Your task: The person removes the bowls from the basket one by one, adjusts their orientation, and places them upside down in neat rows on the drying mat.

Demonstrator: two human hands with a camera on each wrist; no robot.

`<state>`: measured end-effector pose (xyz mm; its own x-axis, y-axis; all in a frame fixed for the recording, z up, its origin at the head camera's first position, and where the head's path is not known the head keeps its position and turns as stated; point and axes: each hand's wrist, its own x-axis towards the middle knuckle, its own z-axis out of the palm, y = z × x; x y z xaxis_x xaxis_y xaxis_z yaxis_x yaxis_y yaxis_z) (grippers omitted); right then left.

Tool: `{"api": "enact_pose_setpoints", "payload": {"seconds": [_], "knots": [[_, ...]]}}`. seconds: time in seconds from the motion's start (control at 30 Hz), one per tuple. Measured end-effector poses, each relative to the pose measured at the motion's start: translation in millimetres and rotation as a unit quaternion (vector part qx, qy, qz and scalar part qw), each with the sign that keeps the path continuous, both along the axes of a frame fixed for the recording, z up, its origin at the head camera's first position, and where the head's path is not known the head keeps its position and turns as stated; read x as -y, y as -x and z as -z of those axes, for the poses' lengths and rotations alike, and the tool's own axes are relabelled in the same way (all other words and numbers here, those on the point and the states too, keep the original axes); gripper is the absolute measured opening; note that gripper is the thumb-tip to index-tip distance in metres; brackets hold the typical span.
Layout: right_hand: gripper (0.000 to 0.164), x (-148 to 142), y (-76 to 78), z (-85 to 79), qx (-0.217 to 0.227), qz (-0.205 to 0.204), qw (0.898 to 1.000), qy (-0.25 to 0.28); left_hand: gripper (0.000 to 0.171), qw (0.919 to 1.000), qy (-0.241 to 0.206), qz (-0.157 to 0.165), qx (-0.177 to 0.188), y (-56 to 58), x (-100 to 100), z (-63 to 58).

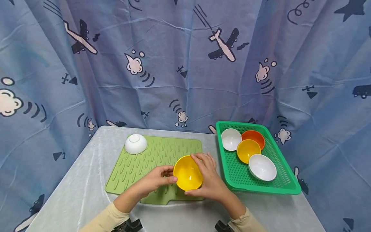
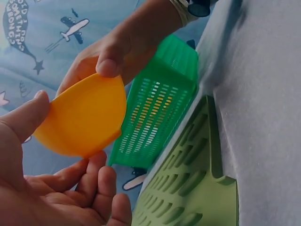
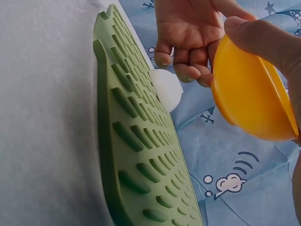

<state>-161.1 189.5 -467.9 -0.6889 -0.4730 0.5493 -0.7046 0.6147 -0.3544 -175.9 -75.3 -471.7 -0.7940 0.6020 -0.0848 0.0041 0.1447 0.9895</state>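
Both hands hold a yellow bowl above the front of a green drying mat. Its mouth faces the head camera, and it looks empty inside. On its left, the left hand pinches it, thumb at the rim and fingertips against the underside, as the left wrist view shows. From the other side the right hand grips the rim, fingers over the far edge and thumb near the lower edge. In the right wrist view the bowl hangs tilted, clear of the mat. A white bowl sits upside down on the mat's far left corner.
A green plastic basket stands on the table's right. Inside lie a white bowl, an orange bowl, another yellow bowl and a second white bowl. A patterned blue curtain hangs behind the pale table.
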Motion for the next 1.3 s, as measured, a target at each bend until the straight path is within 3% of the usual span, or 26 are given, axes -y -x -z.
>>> {"api": "enact_pose_setpoints", "payload": {"seconds": [0.27, 0.43, 0.6, 0.7, 0.83, 0.97, 1.07, 1.3], "knots": [[0.127, 5.2, -0.9, 1.9, -0.052, 0.005, 0.999, -0.002, 0.055, 0.9973, -0.064, 0.006, 0.036, 1.0, 0.2, 1.7], [0.129, 8.1, -2.8, -0.7, -0.097, 0.011, 0.995, -0.022, 0.062, 0.9955, -0.084, -0.018, 0.039, 0.9, 0.1, 0.3], [0.123, 7.7, -6.0, -5.7, -0.099, 0.02, 0.994, -0.046, 0.065, 0.9959, -0.078, -0.041, 0.022, 1.1, 0.8, -2.1], [0.118, 5.7, -7.0, -10.2, -0.056, 0.022, 0.998, -0.017, 0.063, 0.9967, -0.048, -0.059, -0.027, 1.6, 2.6, -4.6], [0.108, 2.1, -9.4, -15.3, 0.055, 0.041, 0.995, 0.067, 0.064, 0.9891, 0.011, -0.086, -0.119, 2.7, 6.2, -8.2], [0.093, -2.2, -10.9, -17.1, 0.177, 0.051, 0.974, 0.128, 0.07, 0.9719, 0.05, -0.105, -0.205, 3.2, 9.1, -10.5], [0.081, -4.7, -9.9, -17.8, 0.251, 0.044, 0.955, 0.151, 0.073, 0.9604, 0.062, -0.113, -0.247, 3.1, 11.0, -12.3], [0.07, -2.5, -6.8, -17.3, 0.336, 0.024, 0.927, 0.165, 0.076, 0.9444, 0.081, -0.108, -0.3, 1.5, 11.6, -17.9]]}}
